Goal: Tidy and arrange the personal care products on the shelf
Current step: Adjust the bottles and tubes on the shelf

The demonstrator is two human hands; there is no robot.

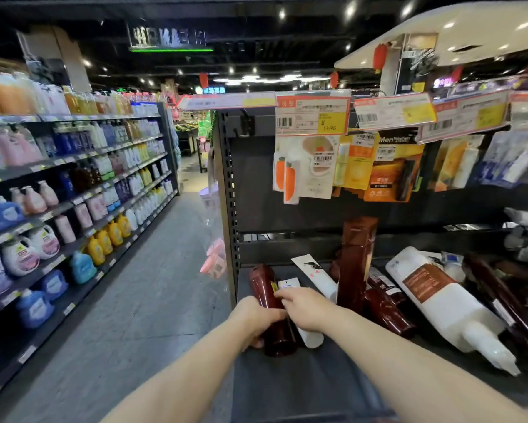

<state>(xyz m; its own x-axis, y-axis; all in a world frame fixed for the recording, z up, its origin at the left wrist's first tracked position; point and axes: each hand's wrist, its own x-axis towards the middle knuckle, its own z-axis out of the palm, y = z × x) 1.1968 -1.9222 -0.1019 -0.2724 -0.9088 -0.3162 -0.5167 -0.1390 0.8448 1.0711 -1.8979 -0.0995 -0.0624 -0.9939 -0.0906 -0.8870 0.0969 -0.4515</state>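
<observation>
Brown bottle (265,285) lies flat at left end of shelf (287,380), between your hands. Your left hand (255,319) wraps bottle's left side, fingers curled under it. Your right hand (305,306) rests on top, fingers bent over bottle and white tube (314,271) just beside; whether it grips, cannot tell.

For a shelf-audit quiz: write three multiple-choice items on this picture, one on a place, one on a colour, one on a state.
1. The dark red bottle in the left grip lies: A on the floor; B at the left end of the shelf; C on a hook.
2. The big pump bottle lying at right is: A white; B blue; C yellow.
3. The tall brown bottle is: A flat; B held; C upright.
B, it rests on the shelf board; A, white body, brown label; C, it stands on end.
</observation>
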